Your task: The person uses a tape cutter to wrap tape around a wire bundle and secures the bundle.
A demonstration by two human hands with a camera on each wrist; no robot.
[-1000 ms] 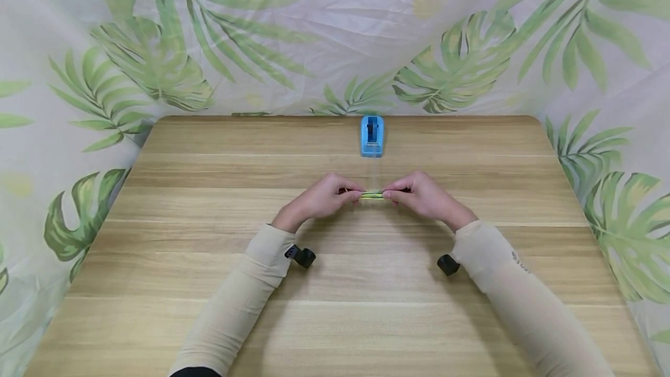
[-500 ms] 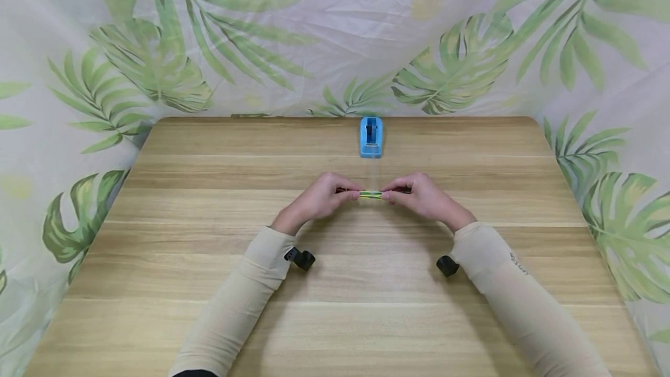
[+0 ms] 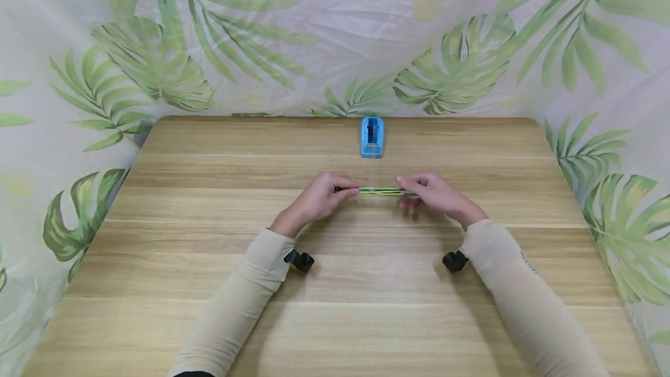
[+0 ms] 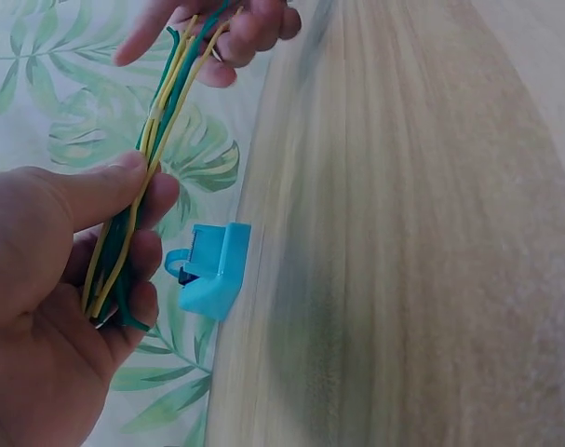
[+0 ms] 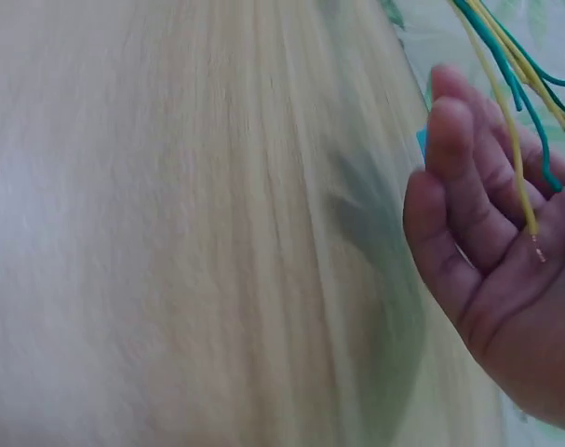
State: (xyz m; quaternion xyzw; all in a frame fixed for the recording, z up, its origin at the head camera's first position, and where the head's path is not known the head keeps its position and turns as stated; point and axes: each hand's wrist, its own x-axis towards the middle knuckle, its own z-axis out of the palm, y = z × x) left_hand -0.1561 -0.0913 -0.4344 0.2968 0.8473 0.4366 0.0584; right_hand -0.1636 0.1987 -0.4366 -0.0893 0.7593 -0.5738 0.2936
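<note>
My left hand (image 3: 321, 195) pinches a bundle of thin yellow and green wires (image 4: 156, 140) between thumb and fingers, and their ends on that side lie over its curled fingers. The bundle runs level to the right in the head view. At its other end my right hand (image 5: 515, 242) has thumb and fingers apart, with loose wire ends over the palm. One yellow wire ends in bare copper strands (image 5: 540, 250). A blue tape dispenser (image 3: 372, 137) stands behind the bundle, and a faint clear strip of tape (image 3: 373, 174) reaches from it toward the wires.
The wood-grain table (image 3: 361, 307) has its back edge against a leaf-print cloth (image 3: 335, 28), which hangs at both sides too. The dispenser stands near that back edge. Small black wrist cameras (image 3: 299, 260) sit on both sleeves.
My right hand has let go of the bundle and moved right, its fingers spreading, so a longer stretch of wire shows. The left hand has stayed nearly still.
</note>
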